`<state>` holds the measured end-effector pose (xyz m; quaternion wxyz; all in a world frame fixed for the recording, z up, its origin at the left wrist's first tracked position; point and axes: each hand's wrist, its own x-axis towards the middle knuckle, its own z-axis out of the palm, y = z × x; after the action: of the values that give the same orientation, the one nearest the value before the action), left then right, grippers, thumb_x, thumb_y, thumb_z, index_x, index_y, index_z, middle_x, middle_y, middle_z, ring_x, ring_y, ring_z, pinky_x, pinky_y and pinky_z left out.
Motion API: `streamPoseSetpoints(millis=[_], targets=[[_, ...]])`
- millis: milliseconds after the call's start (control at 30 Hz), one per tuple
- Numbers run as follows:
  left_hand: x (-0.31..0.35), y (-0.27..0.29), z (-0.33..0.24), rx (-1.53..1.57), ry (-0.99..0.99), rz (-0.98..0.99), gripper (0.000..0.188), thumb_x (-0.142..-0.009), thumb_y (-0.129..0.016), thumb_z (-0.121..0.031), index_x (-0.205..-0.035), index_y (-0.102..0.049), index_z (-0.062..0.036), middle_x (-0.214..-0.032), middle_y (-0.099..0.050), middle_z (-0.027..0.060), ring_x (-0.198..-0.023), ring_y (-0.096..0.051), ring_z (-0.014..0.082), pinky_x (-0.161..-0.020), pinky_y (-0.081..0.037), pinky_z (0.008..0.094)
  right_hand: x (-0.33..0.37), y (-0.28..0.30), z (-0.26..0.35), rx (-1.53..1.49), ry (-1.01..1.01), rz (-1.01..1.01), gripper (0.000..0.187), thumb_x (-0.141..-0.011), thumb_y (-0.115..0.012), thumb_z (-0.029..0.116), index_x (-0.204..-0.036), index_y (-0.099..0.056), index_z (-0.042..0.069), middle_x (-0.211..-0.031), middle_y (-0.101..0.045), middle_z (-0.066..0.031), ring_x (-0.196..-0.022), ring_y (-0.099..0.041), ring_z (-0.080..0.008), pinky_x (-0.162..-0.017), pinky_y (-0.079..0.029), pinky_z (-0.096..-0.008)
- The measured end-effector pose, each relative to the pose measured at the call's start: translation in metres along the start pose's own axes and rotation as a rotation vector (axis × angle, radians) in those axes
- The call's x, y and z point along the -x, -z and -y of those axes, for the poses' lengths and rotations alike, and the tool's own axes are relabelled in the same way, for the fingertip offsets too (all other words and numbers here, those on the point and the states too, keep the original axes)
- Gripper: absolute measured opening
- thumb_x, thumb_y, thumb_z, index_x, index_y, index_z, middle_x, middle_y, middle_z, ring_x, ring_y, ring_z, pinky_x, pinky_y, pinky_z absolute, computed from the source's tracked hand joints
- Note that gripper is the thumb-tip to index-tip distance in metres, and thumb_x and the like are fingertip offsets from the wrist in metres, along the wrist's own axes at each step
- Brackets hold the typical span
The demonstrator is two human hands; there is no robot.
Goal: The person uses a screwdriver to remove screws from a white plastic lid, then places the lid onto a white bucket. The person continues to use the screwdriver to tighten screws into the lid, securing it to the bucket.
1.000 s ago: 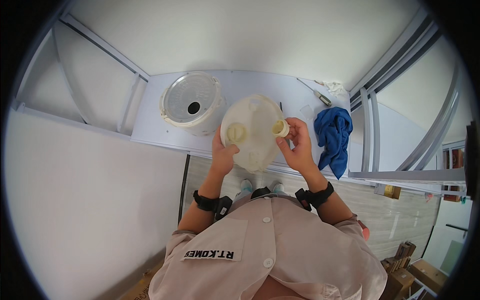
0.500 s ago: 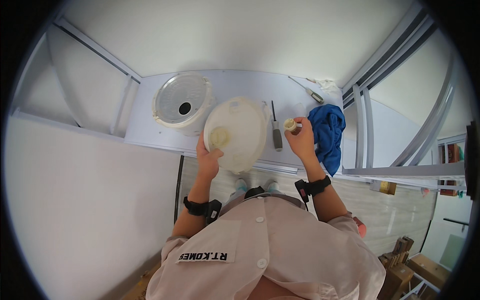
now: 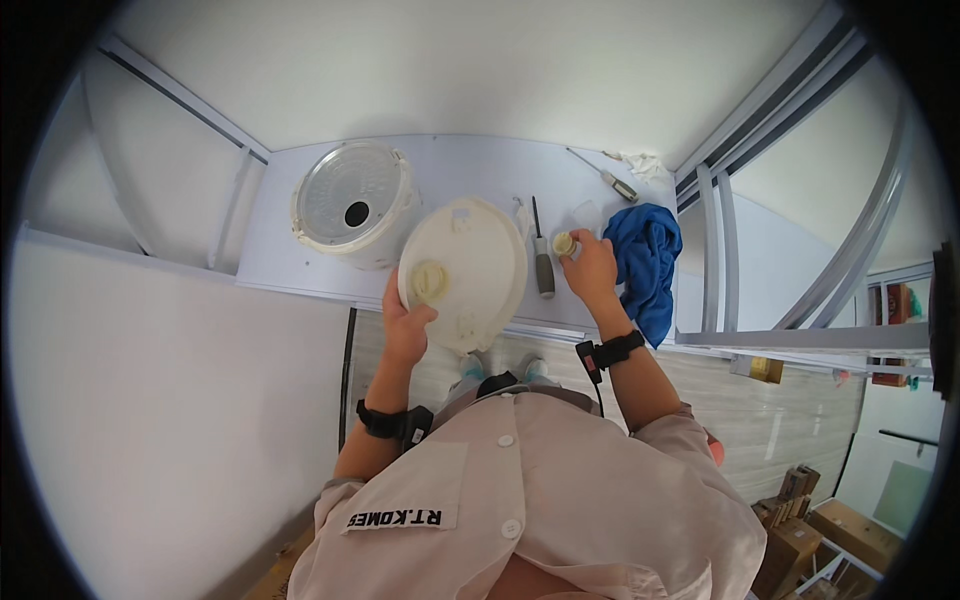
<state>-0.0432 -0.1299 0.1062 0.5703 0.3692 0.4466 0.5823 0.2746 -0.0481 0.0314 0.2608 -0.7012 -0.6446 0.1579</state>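
My left hand (image 3: 407, 322) grips the lower left rim of a round off-white plastic lid (image 3: 480, 270), tilted up above the table's front edge. A pale yellowish ring (image 3: 430, 282) sits on the lid's face beside my left thumb. Between the fingers of my right hand (image 3: 594, 268) is a small cream-coloured round cap (image 3: 564, 243), held just above the table. A screwdriver (image 3: 543, 262) with a grey handle lies between the lid and my right hand. Right of that hand is a crumpled blue cloth (image 3: 645, 262).
A white round tub (image 3: 352, 200) with a clear top and a dark round hole stands at the table's left. A second screwdriver (image 3: 610, 180) and white crumpled material (image 3: 640, 165) lie at the back right. Metal frames (image 3: 715, 250) flank the table (image 3: 470, 160). Cardboard boxes (image 3: 790, 550) stand at the lower right.
My right hand has moved the cap slightly up and left, turning it. The lid has tilted so its ring side shows differently. The whole view has shifted a little.
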Motion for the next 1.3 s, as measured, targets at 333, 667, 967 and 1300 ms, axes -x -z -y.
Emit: streamPoseSetpoints(millis=[333,667,967,1300], targets=[[0.001,0.004,0.008,-0.01,-0.008,0.064,0.088,-0.069,-0.053,0.01,-0.156,-0.046,0.0013,-0.139,-0.065,0.0119,-0.131,-0.062,0.0246,-0.112,-0.05,0.0368,0.003,-0.011,-0.001,0.085,0.044,-0.084,0.036,-0.08,-0.084,0.016,-0.114,-0.075,0.011,-0.117,-0.072,-0.0112,-0.112,-0.063,-0.0371,-0.093,-0.055,-0.0473],[-0.011,-0.023,0.009,-0.069,0.039,0.178,0.09,-0.072,-0.057,0.007,-0.16,-0.041,-0.0021,-0.143,-0.061,0.0107,-0.134,-0.059,0.024,-0.113,-0.048,0.0363,0.038,0.06,0.094,-0.375,0.565,0.107,0.039,-0.086,-0.084,0.018,-0.122,-0.072,0.011,-0.115,-0.07,-0.0127,-0.094,-0.071,-0.033,-0.075,-0.059,-0.0418],[-0.015,-0.051,0.004,-0.16,0.058,0.32,0.086,-0.072,-0.061,0.004,-0.155,-0.043,-0.0025,-0.135,-0.059,0.0091,-0.127,-0.058,0.0205,-0.111,-0.047,0.0367,0.039,0.059,0.113,-0.656,0.401,0.227,0.036,-0.087,-0.084,0.012,-0.121,-0.072,0.008,-0.109,-0.068,-0.0109,-0.086,-0.072,-0.0305,-0.076,-0.059,-0.0377],[-0.022,-0.048,0.011,-0.22,0.08,0.328,0.085,-0.072,-0.062,0.003,-0.155,-0.046,-0.0017,-0.135,-0.063,0.0067,-0.127,-0.059,0.0193,-0.112,-0.046,0.0349,0.034,0.058,0.102,-0.677,0.429,0.012,0.018,-0.087,-0.081,0.002,-0.103,-0.073,0.004,-0.092,-0.069,-0.0105,-0.074,-0.071,-0.0257,-0.066,-0.058,-0.0345]])
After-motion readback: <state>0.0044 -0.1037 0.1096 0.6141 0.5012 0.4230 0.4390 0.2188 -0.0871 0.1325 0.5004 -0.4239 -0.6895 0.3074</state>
